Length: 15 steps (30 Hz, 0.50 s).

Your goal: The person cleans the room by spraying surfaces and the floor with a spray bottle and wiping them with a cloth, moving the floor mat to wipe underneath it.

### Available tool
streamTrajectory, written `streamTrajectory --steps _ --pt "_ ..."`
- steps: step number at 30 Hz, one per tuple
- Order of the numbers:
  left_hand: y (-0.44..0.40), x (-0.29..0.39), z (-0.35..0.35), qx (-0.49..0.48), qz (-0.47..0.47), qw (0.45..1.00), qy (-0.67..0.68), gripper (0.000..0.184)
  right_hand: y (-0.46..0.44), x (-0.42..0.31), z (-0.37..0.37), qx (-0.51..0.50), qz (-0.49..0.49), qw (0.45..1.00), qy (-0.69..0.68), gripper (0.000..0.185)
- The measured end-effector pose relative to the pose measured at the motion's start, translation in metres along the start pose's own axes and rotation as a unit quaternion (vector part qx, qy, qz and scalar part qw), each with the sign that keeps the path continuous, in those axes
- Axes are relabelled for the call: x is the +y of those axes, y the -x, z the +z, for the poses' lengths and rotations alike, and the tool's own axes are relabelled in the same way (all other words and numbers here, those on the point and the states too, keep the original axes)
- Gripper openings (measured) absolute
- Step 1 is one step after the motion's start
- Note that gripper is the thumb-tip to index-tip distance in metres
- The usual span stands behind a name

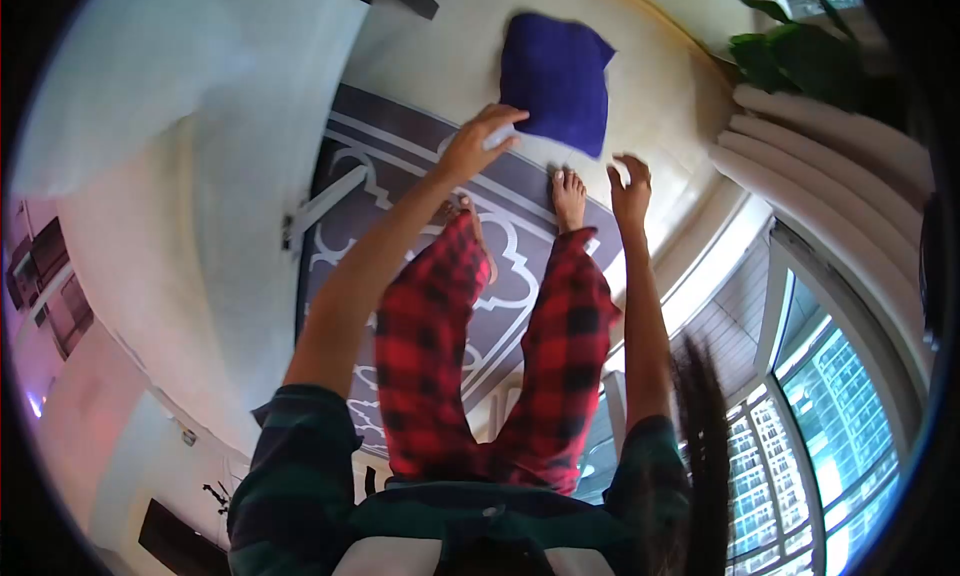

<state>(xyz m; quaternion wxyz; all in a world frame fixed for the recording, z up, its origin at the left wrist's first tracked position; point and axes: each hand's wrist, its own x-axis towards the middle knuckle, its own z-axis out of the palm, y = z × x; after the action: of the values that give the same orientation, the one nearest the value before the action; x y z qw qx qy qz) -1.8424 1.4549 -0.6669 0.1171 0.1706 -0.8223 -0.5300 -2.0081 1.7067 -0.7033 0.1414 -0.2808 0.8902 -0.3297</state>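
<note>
A purple square cloth is spread beyond my feet, over the pale floor. Its lower edge shows a whitish strip, and one corner on the right sticks out. My left hand reaches to the cloth's lower left corner, with thumb and fingers apart. A pale patch shows between them, and whether the fingertips touch the cloth I cannot tell. Lower right of the cloth, my right hand is held out with curved fingers parted and nothing in them. My bare feet are between the two hands.
Under my feet is a grey patterned mat. A white door stands along the left. On the right are a beige curtain, a green plant and a glass window. A dark screen is at lower left.
</note>
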Motion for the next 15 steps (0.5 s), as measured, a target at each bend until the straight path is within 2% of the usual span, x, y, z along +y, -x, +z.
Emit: streamTrajectory --steps 1,3,7,9,10,11,13,15 --pt "-0.012 -0.02 0.005 0.018 -0.028 0.999 0.033 0.028 -0.028 0.007 0.025 -0.005 -0.044 0.999 0.017 0.025" --pt "-0.019 -0.035 0.002 0.049 -0.142 0.986 0.074 0.016 -0.078 0.026 0.082 -0.012 -0.133 0.991 0.008 0.039" --pt "-0.035 -0.083 0.012 0.147 -0.17 0.971 0.077 0.006 -0.173 0.034 0.207 0.051 -0.147 0.98 0.119 0.071" --pt "-0.036 -0.094 0.014 0.171 -0.199 0.96 0.095 0.005 -0.212 0.014 0.239 0.089 -0.195 0.975 0.051 0.074" --pt "-0.038 -0.09 0.011 0.176 -0.248 0.946 0.115 0.008 -0.229 0.001 0.25 0.107 -0.198 0.971 0.079 0.071" --pt "-0.043 -0.095 0.01 0.147 -0.241 0.954 0.097 0.008 -0.24 -0.002 0.261 0.121 -0.204 0.965 0.111 0.069" --pt "-0.054 -0.108 0.005 0.082 -0.237 0.965 0.074 0.01 -0.227 0.015 0.259 0.062 -0.26 0.953 0.14 0.066" --pt "-0.057 -0.112 0.0 0.02 -0.241 0.962 0.128 0.013 -0.232 0.029 0.242 0.031 -0.31 0.935 0.17 0.063"
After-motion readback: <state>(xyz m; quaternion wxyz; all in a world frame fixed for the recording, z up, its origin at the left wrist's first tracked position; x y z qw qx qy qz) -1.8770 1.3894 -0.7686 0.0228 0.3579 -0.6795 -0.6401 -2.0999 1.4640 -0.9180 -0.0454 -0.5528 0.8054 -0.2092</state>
